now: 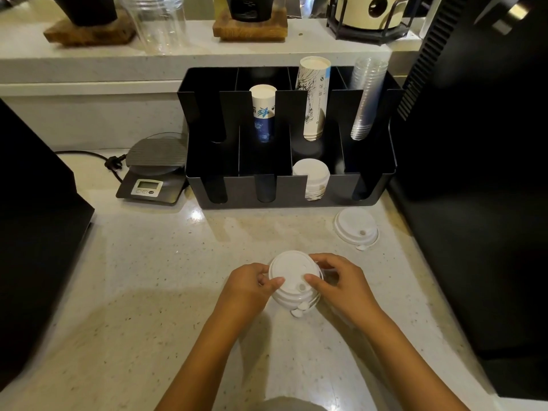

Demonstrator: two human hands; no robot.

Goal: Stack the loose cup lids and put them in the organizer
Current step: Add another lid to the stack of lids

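A small stack of white cup lids (292,280) sits just above the counter in front of me, held from both sides. My left hand (252,287) grips its left edge with the thumb on top. My right hand (338,281) grips the right edge the same way. Another white lid (355,228) lies loose on the counter to the right, near the organizer. The black organizer (267,200) stands at the back; its front row has one slot holding white lids (311,173), the other front slots look dark and bare.
The organizer's back row holds a blue-print paper cup stack (263,114), a tall white cup stack (314,99) and clear plastic cups (366,99). A digital scale (154,170) with a cord sits left of it. Black machines flank the counter at left (35,232) and right (474,203).
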